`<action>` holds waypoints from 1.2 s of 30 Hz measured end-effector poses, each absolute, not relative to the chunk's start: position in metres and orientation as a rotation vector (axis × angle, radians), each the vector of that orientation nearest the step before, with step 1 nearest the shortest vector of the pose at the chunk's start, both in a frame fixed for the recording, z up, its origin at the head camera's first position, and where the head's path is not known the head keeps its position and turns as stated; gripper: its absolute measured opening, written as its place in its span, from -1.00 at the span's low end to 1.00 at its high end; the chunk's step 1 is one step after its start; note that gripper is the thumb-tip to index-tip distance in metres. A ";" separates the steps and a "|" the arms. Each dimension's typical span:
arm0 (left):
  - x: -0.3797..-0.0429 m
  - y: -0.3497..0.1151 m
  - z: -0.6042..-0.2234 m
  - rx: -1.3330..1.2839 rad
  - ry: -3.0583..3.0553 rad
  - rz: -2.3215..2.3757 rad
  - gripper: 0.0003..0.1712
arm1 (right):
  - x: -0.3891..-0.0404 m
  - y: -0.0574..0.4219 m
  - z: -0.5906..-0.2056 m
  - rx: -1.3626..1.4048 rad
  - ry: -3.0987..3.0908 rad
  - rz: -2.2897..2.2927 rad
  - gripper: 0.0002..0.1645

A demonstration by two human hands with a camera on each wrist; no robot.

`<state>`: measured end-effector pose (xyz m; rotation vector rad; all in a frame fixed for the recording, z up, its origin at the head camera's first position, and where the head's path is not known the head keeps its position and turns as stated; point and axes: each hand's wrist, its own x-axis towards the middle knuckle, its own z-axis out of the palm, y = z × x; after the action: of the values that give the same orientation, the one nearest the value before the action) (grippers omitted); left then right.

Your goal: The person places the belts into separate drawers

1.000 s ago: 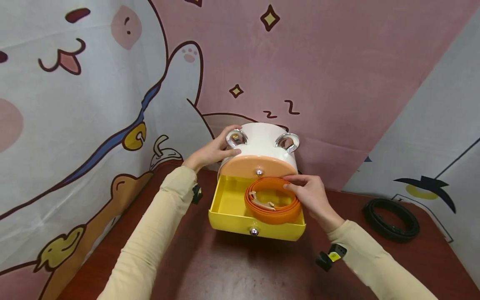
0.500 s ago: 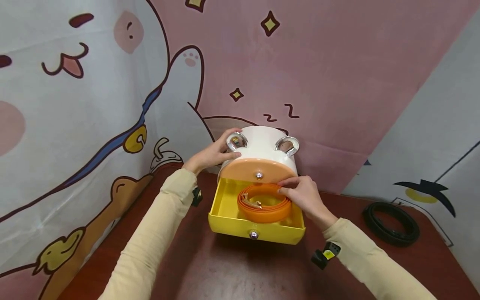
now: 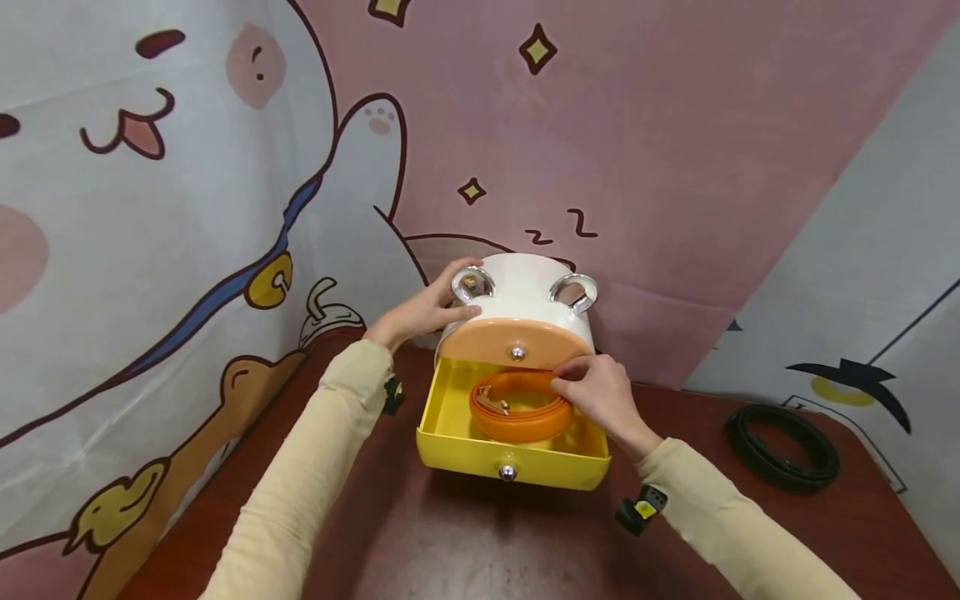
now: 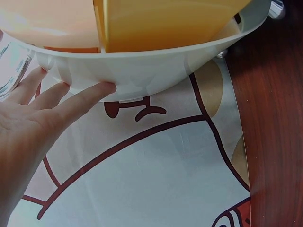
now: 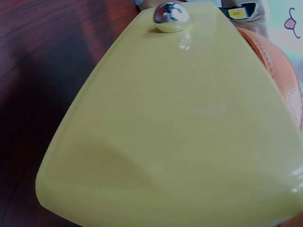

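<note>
A coiled orange belt [image 3: 517, 429] with a metal buckle sits within the pulled-out yellow drawer [image 3: 450, 450], its coil rising near the rim. My right hand [image 3: 600, 396] pinches the coil's right edge between thumb and fingers. That drawer belongs to a white cabinet [image 3: 525, 283] with silver ring-shaped ears and an orange upper drawer front [image 3: 487, 340]. My left hand [image 3: 423, 310] steadies the cabinet's left side, thumb near the left ear; in the left wrist view its straight fingers touch the white wall. The right wrist view shows the yellow front with its silver knob [image 5: 171, 16]; the right hand is hidden there.
A coiled black belt [image 3: 783, 446] lies at the right of the dark red table [image 3: 480, 550]. Behind the cabinet hangs a printed cloth backdrop [image 3: 675, 167], close to its back.
My right hand has moved left and the orange belt with it, now lower and deeper inside the drawer. My left hand keeps its place on the cabinet.
</note>
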<state>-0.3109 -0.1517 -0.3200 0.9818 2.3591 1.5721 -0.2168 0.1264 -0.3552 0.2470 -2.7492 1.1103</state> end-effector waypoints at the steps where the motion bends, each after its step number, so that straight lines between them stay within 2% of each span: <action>1: -0.310 -0.152 -0.320 0.975 2.363 1.568 -0.15 | -0.216 0.126 -0.357 0.247 -2.741 1.096 -0.81; 9: -0.308 -0.152 -0.320 0.966 2.360 1.579 -0.15 | -0.211 0.122 -0.368 0.359 -2.654 1.017 -0.75; 17: -0.309 -0.153 -0.320 0.986 2.365 1.578 -0.16 | -0.210 0.126 -0.369 0.514 -2.629 1.142 -0.76; 30: -0.310 -0.150 -0.321 0.990 2.373 1.564 -0.17 | -0.211 0.134 -0.366 0.501 -2.663 1.141 -0.79; 36: -0.309 -0.150 -0.320 0.967 2.396 1.560 -0.18 | -0.209 0.134 -0.370 0.495 -2.572 1.293 -0.77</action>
<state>-0.3087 -0.1504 -0.3196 0.9668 2.3958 1.5600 -0.2093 0.1344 -0.3701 0.4947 -2.5724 1.2933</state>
